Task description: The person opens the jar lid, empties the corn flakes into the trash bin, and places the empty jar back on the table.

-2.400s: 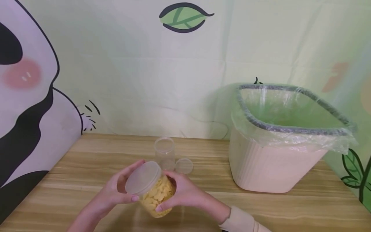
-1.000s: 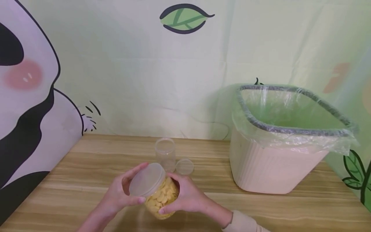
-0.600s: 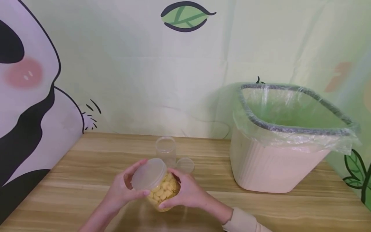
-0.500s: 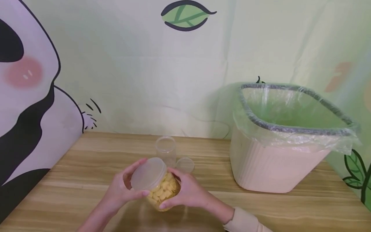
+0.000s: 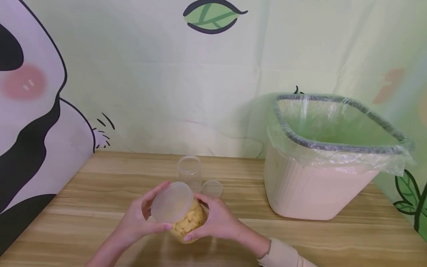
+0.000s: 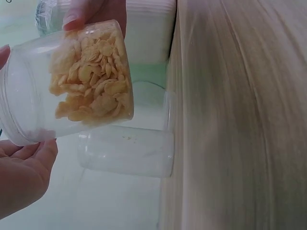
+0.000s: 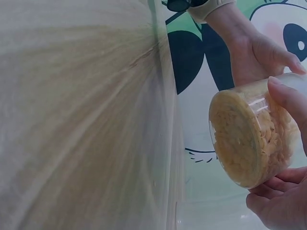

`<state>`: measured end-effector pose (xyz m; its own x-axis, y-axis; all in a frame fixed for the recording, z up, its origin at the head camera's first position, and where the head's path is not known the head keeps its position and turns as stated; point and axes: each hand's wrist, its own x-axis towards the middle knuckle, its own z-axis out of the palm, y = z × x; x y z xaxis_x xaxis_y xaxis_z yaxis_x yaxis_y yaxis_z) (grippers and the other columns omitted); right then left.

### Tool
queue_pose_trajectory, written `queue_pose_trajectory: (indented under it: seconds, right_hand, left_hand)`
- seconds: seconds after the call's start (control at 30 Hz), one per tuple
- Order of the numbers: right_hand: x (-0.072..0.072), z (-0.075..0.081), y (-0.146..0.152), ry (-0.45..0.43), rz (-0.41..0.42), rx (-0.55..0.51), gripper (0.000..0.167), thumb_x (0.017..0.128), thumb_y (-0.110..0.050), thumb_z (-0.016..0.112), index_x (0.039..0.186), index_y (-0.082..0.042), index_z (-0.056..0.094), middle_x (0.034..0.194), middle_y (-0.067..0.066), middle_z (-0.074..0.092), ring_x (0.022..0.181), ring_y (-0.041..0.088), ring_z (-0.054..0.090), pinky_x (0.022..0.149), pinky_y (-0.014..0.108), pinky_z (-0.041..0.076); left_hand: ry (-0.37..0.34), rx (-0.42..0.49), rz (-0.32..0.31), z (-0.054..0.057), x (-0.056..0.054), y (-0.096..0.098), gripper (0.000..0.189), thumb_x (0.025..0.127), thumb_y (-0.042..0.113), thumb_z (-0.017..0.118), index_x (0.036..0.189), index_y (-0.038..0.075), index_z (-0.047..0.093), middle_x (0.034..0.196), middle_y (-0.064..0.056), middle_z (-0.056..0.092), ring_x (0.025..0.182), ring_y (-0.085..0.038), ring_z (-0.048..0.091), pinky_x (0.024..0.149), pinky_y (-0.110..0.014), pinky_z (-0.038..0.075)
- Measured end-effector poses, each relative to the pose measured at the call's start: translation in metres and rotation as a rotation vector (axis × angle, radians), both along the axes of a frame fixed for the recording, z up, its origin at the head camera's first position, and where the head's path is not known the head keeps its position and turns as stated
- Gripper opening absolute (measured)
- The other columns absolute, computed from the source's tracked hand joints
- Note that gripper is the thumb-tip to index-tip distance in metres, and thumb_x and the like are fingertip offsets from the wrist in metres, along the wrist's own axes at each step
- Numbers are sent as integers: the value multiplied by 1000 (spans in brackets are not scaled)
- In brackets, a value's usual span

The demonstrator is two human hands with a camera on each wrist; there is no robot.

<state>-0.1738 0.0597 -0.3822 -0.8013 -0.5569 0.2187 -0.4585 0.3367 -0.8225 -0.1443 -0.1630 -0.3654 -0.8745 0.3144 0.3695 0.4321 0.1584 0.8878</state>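
Note:
Both hands hold a clear plastic jar [image 5: 195, 217] of yellow cereal flakes, tilted above the table. My left hand [image 5: 135, 220] grips round its frosted round lid [image 5: 171, 202], thumb in front and fingers behind. The right hand [image 5: 221, 222] grips the body of the jar near its bottom, thumb across the front. In the left wrist view the flakes [image 6: 93, 79] lie toward the jar's bottom, with a gap below the lid. Just behind stands a second clear jar [image 5: 189, 168], with a small clear round lid [image 5: 212, 188] flat beside it.
A pale pink waste bin [image 5: 310, 189] with a clear bag over its grey rim stands at the right. The wooden table [image 5: 100, 178] meets a wall sheet printed with a panda [image 5: 75, 126] and leaves [image 5: 213, 16].
Over these frames the held jar has moved slightly to the right with both hands. The grip on lid and body looks the same. The second jar and its small lid stay put.

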Motion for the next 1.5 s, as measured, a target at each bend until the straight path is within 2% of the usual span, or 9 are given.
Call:
queue_pose_trajectory:
  seconds: [0.13,0.37,0.47,0.7,0.97,1.23,1.37,1.5]
  right_hand:
    - [1,2,2,-20,21,-29,88,53,-27,88,129,-7,48,122,-2,56,116,17,49,98,32,38]
    - [1,6,5,-102,63,-80,83,54,-20,87,128,-11,49,121,-3,55,117,18,49,98,31,37]
    - [2,7,7,-120,69,-89,82,54,-19,87,128,-11,50,120,-2,56,116,17,50,98,31,37]
    - [2,9,10,-128,93,-102,81,54,-17,87,127,-10,50,118,-2,57,113,14,52,97,31,38]
    - [5,12,12,-117,137,-89,79,55,-16,86,125,-9,51,115,-4,58,111,10,52,98,30,37]
    - [5,14,12,-105,152,-86,79,54,-14,87,124,-10,51,114,-5,58,110,9,53,99,30,36]
    - [6,14,12,-103,153,-81,79,54,-15,87,125,-10,51,114,-6,58,110,9,52,99,30,36]
    - [6,14,12,-108,156,-80,78,54,-15,86,125,-11,52,114,-6,58,111,9,52,99,31,36]
  left_hand:
    - [15,-9,-52,3,0,-3,85,64,-4,76,136,-7,32,138,-25,36,114,-2,46,87,-20,43]
    - [37,47,-202,6,-3,-10,86,65,-10,72,138,-8,27,140,-4,40,120,-8,44,92,-22,40]
    - [32,76,-257,6,-6,-12,84,67,-11,70,138,-10,25,141,0,39,121,-9,43,94,-22,38]
    - [-21,148,-379,4,-13,-17,80,72,-7,68,137,-13,21,142,4,37,125,-10,39,96,-23,37]
    - [-49,184,-502,6,-15,-16,83,73,-5,68,141,-7,20,144,-5,34,125,-17,37,98,-26,36]
    - [-88,168,-484,6,-15,-17,82,72,-2,70,139,-9,24,141,-6,39,122,-16,40,98,-26,36]
    - [-46,151,-480,7,-16,-16,81,71,-3,70,138,-8,25,139,-7,41,120,-18,42,95,-27,38]
    - [-9,132,-441,7,-14,-14,81,68,-5,72,137,-8,28,136,-6,44,117,-17,45,92,-27,41]
